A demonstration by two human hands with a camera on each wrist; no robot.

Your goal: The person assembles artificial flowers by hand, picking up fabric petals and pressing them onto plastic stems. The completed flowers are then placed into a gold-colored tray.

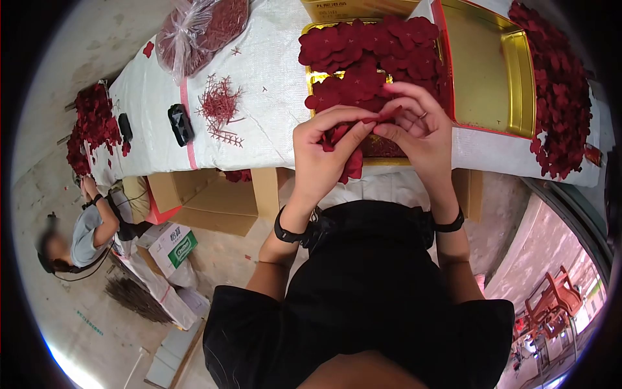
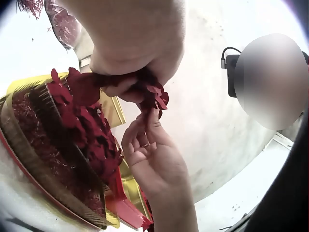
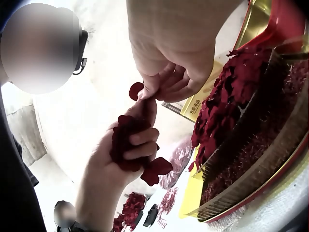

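In the head view my left hand [image 1: 322, 152] and right hand [image 1: 424, 133] meet over a gold-rimmed tin [image 1: 389, 161]. Dark red flower-shaped petal pieces [image 3: 126, 145], bunched together, lie in my left palm under curled fingers. One piece [image 3: 158, 171] hangs out below that hand. At the left hand's fingertips, the right thumb and fingers pinch a red petal piece [image 3: 136, 91]. Petal pieces [image 1: 369, 48] with small cross-shaped marks overlap across the tin's top. Reddish shreds [image 2: 36, 135] show through its clear side.
Right of the tin stands a red-and-gold box [image 1: 483, 78], then a petal pile [image 1: 560, 97]. Leftward lie thin red scraps [image 1: 219, 104], a black object [image 1: 180, 124] and a tied plastic bag [image 1: 204, 32]. A cardboard box [image 1: 214, 201] sits below the table edge. Another person [image 1: 87, 233] works at far left.
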